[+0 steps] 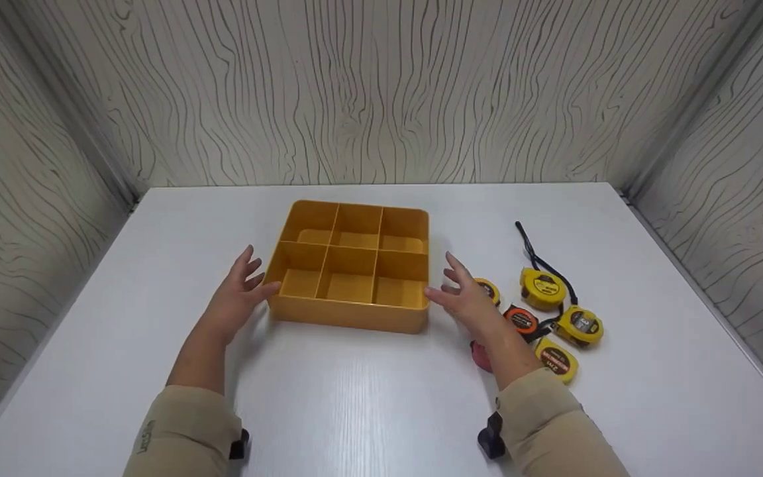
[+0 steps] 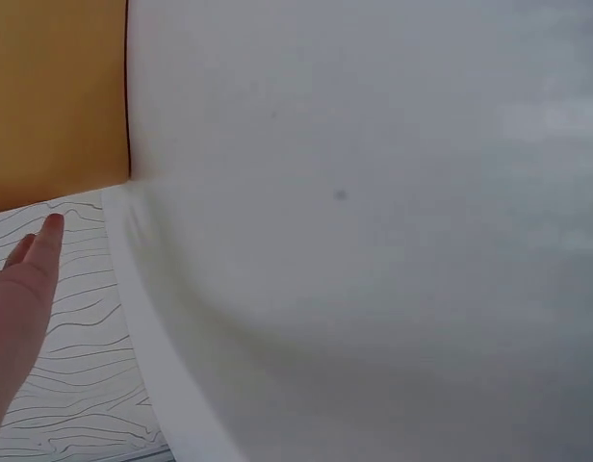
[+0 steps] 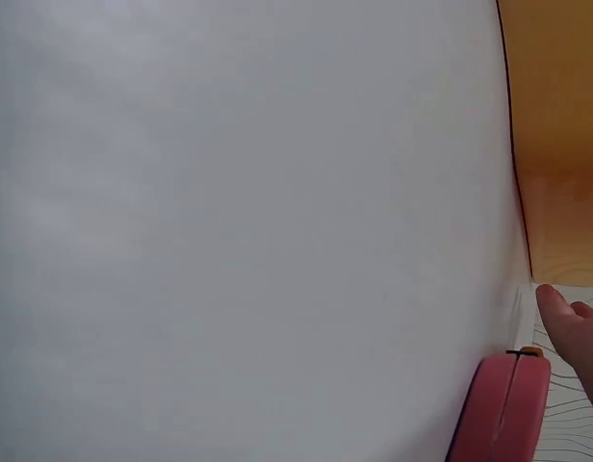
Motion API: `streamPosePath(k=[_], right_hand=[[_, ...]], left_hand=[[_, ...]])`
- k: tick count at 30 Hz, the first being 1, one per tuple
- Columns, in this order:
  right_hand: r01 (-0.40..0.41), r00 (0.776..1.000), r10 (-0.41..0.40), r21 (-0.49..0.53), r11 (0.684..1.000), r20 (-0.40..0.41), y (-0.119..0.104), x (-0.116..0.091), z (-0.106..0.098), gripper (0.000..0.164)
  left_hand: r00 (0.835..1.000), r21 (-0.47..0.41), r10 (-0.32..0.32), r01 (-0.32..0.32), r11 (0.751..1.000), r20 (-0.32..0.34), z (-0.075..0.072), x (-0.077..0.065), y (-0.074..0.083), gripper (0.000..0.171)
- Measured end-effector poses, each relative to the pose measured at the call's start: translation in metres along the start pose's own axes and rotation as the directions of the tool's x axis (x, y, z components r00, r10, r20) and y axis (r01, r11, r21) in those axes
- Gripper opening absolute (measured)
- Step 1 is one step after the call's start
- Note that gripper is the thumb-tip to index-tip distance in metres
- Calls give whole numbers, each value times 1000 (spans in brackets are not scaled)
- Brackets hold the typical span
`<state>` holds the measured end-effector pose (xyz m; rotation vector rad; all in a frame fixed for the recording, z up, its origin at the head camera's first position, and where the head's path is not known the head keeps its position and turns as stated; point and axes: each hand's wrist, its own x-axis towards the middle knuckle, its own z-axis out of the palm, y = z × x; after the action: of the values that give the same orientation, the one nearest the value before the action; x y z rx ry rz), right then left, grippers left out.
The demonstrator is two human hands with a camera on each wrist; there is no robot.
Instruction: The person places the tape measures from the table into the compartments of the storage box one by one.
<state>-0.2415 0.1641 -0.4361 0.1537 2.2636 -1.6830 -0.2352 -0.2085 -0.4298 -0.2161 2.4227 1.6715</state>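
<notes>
A yellow-orange divided box (image 1: 348,315) rests on the white table, its compartments in two rows of three. My left hand (image 1: 234,297) is at the box's left side, fingers spread, thumb at the front left corner. On the other side my right hand (image 1: 471,303) has its fingers spread likewise, thumb by the front right corner. Whether either thumb touches the box cannot be told. In the left wrist view, part of my left hand (image 2: 22,303) shows below the box wall (image 2: 56,96). The right wrist view catches my right hand (image 3: 578,337) beside the box (image 3: 561,115).
Several tape measures lie right of the box, among them a yellow one (image 1: 543,289) with a black strap, an orange-and-black one (image 1: 521,320) and a red one (image 1: 481,356) partly behind my right forearm. Wood-patterned panels (image 1: 368,93) enclose the table (image 1: 355,397) at back and sides.
</notes>
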Motion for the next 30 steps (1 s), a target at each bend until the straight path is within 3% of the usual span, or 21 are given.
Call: streamPosePath(k=[10,17,30], right_hand=[[-13,999,9,107,994,37,5,1,10,89],[-69,997,59,182,981,56,3,1,12,84],[-106,992,92,190,976,82,2,-2,7,80]], left_hand=[[999,45,-28,26,999,38,1,-1,-4,83],[999,4,-24,24,1000,47,3,0,-7,78],[998,17,-42,42,999,53,5,-2,-8,81]])
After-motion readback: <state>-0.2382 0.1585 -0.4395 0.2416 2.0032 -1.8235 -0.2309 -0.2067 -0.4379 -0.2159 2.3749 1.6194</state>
